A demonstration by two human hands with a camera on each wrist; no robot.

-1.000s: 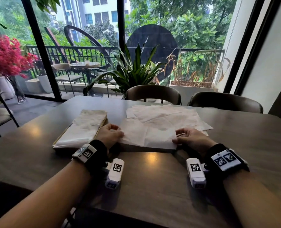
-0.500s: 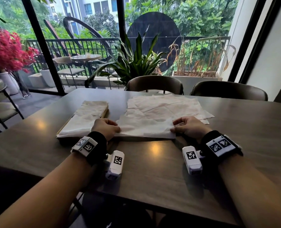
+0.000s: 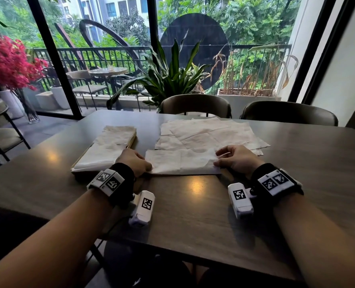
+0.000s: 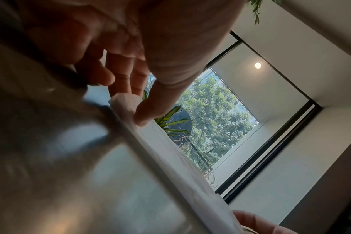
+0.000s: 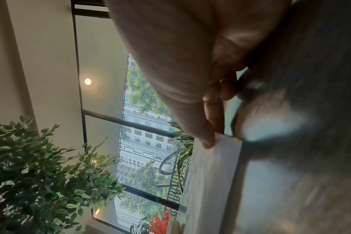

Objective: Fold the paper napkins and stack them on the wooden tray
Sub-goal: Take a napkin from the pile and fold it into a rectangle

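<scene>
Napkin [image 3: 180, 164] half-folded on bench [image 3: 193, 215]; left hand [image 3: 135, 161] and right hand [image 3: 235, 159] pinch its 2 ends. Next, judged: second fold, then transfer to tray [image 3: 131, 142].

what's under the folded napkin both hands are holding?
Mostly bare table under the folded napkin; its far edge seems to overlap the loose napkins. Anything beneath is hidden.

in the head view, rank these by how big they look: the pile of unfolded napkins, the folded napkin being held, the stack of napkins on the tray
1. pile of unfolded napkins, clearly the widest spread.
2 and 3. stack of napkins on the tray and folded napkin being held look too alike to rank; the held one also lies nearer the camera.
</scene>
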